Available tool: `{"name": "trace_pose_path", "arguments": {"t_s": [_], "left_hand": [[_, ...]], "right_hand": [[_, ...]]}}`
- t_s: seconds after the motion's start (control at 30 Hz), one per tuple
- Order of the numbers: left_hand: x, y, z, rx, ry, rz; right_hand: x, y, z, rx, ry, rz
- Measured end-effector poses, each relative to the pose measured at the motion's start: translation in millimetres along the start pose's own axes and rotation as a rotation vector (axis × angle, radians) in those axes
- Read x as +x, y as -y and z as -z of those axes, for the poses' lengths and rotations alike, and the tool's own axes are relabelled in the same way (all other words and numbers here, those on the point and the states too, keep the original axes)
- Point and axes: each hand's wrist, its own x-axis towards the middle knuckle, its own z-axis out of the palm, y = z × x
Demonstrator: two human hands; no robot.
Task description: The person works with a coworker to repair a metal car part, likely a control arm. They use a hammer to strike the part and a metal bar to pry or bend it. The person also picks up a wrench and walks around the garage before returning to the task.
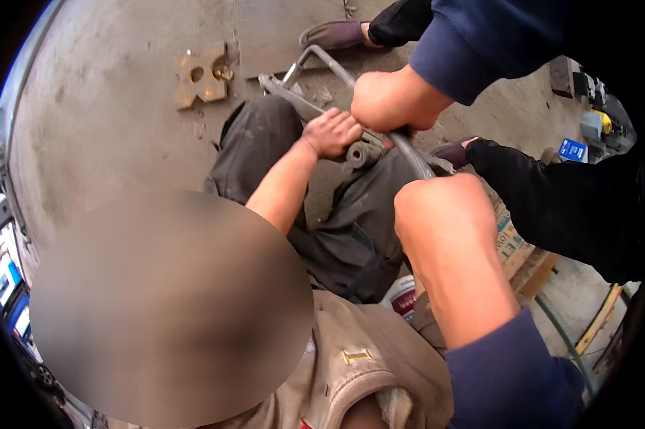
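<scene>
a metal bar [415,158] is gripped tightly by both hands [445,214], a grey piece [294,99] held by a co-worker's hand [331,134]; grips are set, the work seemingly unfinished.

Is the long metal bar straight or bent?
Bent: the metal bar turns sharply at a corner beyond the upper navy-sleeved hand.

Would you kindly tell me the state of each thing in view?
Bent metal bar: gripped, slanting.
Upper navy-sleeved hand: closed around the bar.
Lower navy-sleeved hand: closed around the bar.
Co-worker's hand: fingers curled.
Grey cylinder: hollow-ended, partly covered.
Notched tan plate: lying flat.
Blue box: open or closed, cannot tell.
</scene>
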Motion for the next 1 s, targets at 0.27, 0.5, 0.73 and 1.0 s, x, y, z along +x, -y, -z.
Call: {"name": "trace_pose_path", "arguments": {"t_s": [0.27, 0.5, 0.73, 1.0], "left_hand": [[12.1, -9.0, -10.2, -0.014, 0.004, 0.013], [10.6, -13.3, -13.8, -0.016, -0.005, 0.033], [13.1, -9.1, -11.5, -0.023, -0.035, 0.019], [13.0, -13.5, -12.6, -0.035, -0.008, 0.037]], "right_hand": [[2.6, -13.9, -11.1, -0.448, 0.024, 0.224], [4.8, -20.7, -34.9, -0.528, -0.239, 0.16], [10.4, -27.8, -47.8, -0.165, -0.421, 0.174], [7.7, -33.1, -38.8, -0.232, -0.343, 0.062]]}}
